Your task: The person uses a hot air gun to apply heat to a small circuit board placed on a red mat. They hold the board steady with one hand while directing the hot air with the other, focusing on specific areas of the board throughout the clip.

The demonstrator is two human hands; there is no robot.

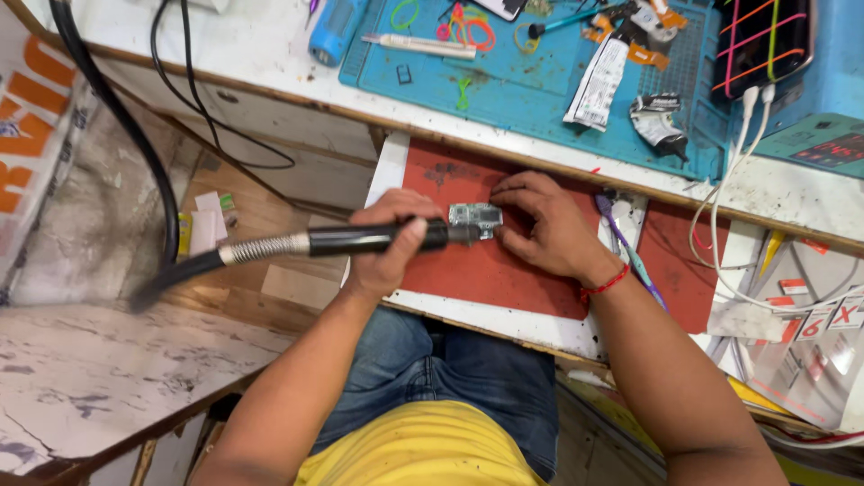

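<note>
While the small silvery metal part (474,216) lies on the red mat (504,270) of the pull-out shelf, I note it sits between my two hands, near the mat's upper middle. My left hand (389,241) is wrapped shut around the black handpiece (378,238) of a rotary tool, whose tip meets the part's left edge. From the handpiece a coiled metal spring (265,247) and black flexible shaft (171,274) run off to the left. My right hand (544,225) rests on the mat with its fingers curled and pressed together, fingertips pinning the part's right side. A red thread band (605,284) circles that wrist. A purple-handled tool (621,243) lies just beside the right hand. Beyond the shelf, the counter (270,45) carries a blue work mat (522,99) with coloured rubber bands (468,31), a squeezed tube (596,85) and a blue cylinder (331,29).
</note>
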